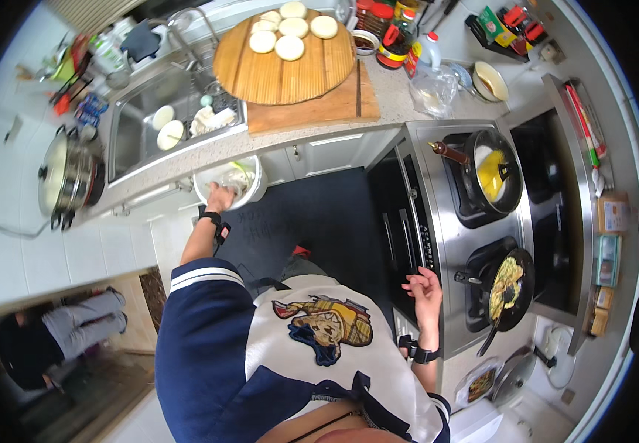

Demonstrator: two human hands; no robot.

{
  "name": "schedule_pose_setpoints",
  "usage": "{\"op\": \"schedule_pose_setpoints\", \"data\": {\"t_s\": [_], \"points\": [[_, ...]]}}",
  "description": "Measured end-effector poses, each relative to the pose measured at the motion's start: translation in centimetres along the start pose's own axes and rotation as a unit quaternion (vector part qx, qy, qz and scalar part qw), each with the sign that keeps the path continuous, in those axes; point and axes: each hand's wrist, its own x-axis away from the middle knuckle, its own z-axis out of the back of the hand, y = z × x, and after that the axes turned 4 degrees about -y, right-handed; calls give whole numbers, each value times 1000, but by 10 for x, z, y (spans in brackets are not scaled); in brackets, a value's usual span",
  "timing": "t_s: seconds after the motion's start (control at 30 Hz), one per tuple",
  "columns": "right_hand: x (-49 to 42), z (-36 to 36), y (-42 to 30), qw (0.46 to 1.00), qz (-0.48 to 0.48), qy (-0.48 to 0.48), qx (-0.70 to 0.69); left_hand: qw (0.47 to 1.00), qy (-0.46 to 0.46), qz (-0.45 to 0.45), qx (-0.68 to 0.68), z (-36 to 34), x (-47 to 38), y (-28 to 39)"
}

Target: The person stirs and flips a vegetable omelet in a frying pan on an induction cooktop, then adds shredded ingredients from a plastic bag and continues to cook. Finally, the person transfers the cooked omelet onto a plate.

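Note:
At the left, my left hand [221, 197] reaches over the near rim of a white bin [262, 178] in front of the cabinets. Its fingers point down beside clear plastic and pale scraps; whether they grip anything is unclear. My right hand [425, 290] is raised by the stove's front edge with loosely curled fingers and nothing in it. On the stove [447, 238], a lidded black pan [510, 196] has yellow food under its glass lid, and a second black pan [525, 288] contains cooked egg-like food with a utensil lying in it.
Round pale dough pieces [293, 27] lie on a round wooden board [242, 72] on the counter. A steel sink [136, 127] and a steel pot [64, 177] are at the left. Bottles [394, 41] stand behind. Another person [26, 349] is beyond a doorway at lower left.

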Motion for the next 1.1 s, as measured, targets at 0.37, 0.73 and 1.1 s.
{"op": "schedule_pose_setpoints", "data": {"t_s": [0.37,0.73,1.1], "points": [[46,58,-15,910,29,378,167,850,-366,65,374,-49,-79,-26],[110,228,48,683,-324,502,419,964,-36,-108,240,37,-64,15],[133,306,53,803,-83,499,315,829,-142,-368,395,124,29,378]]}}
